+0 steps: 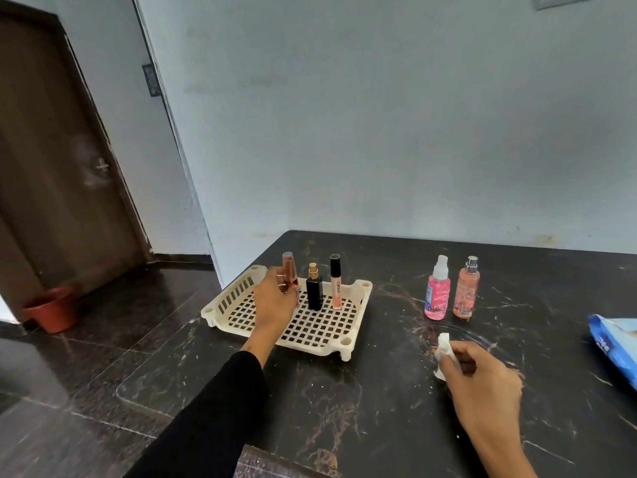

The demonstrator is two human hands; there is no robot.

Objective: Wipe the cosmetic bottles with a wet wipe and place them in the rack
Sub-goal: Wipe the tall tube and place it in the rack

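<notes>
While the left hand (275, 298) grips a rose-gold tube (290, 274) upright in the cream rack (358, 294), the base should settle flat on the grid at 9 o'clock of the black perfume bottle (314, 292) before fingers let go.
Head view: right hand (482, 381) pinches the wet wipe (444, 343). Clear tube (335, 284) reads "LIPGLOSS". Two pink spray bottles (437, 294) wait at 3 o'clock of the rack, labels illegible. Blue wipes pack (617, 343): print unreadable.
</notes>
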